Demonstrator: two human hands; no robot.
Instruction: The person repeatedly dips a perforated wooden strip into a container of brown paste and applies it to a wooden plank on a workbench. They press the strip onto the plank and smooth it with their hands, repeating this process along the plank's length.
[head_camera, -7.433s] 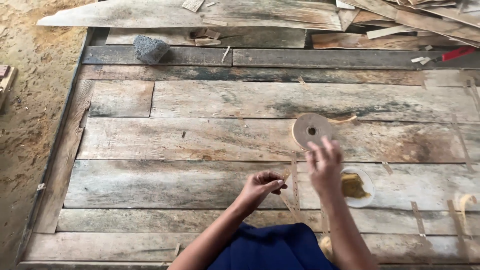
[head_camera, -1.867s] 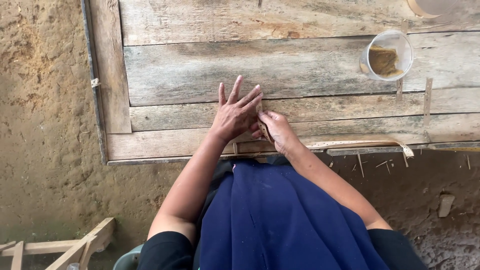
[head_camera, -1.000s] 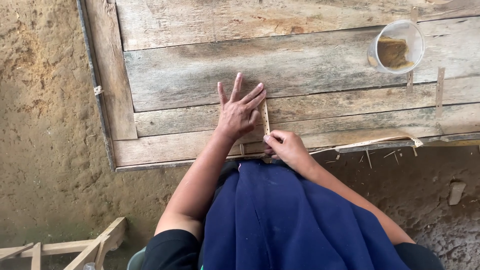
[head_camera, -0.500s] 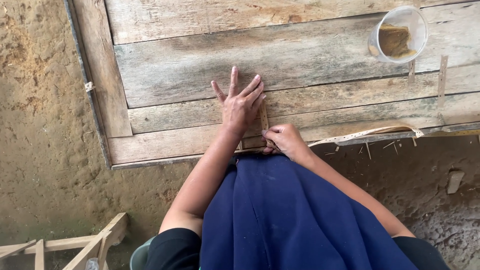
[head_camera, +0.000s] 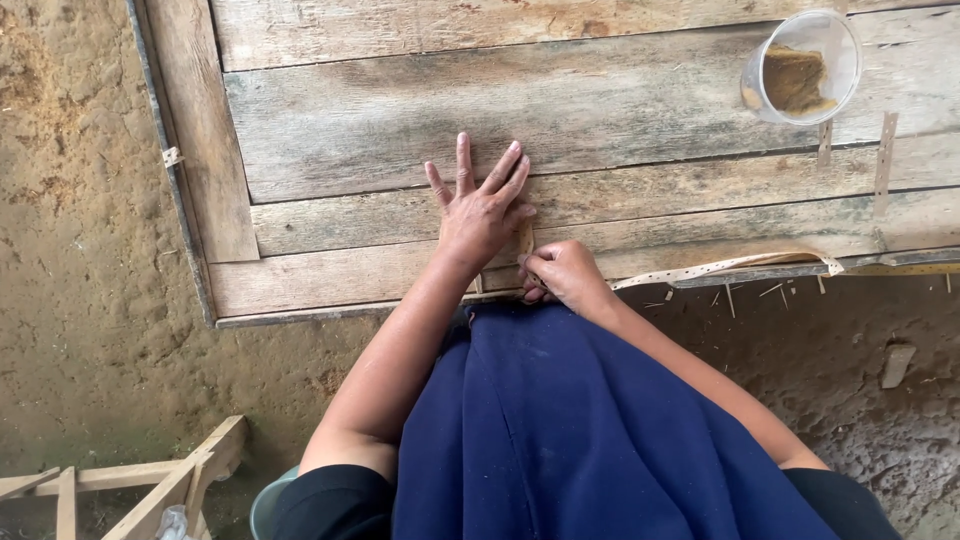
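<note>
My left hand (head_camera: 480, 205) lies flat with fingers spread on the weathered wooden plank platform (head_camera: 400, 120), pressing down near its front edge. Right beside it, my right hand (head_camera: 562, 273) is curled shut around a thin light-coloured strip (head_camera: 526, 240) that stands up between the two hands. A long pale strip (head_camera: 730, 265) with small dots runs along the platform's front edge to the right of my right hand. My blue garment (head_camera: 600, 430) fills the lower middle of the view.
A clear plastic cup (head_camera: 800, 68) holding brown stuff lies at the far right on the planks. Short thin strips (head_camera: 884, 150) lie near it. Sandy ground (head_camera: 80, 250) surrounds the platform; a wooden frame (head_camera: 150, 485) sits at lower left.
The view has shifted from the middle of the platform to its front left corner. Over the last second my hands stay almost in place, left pressing, right gripping the strip.
</note>
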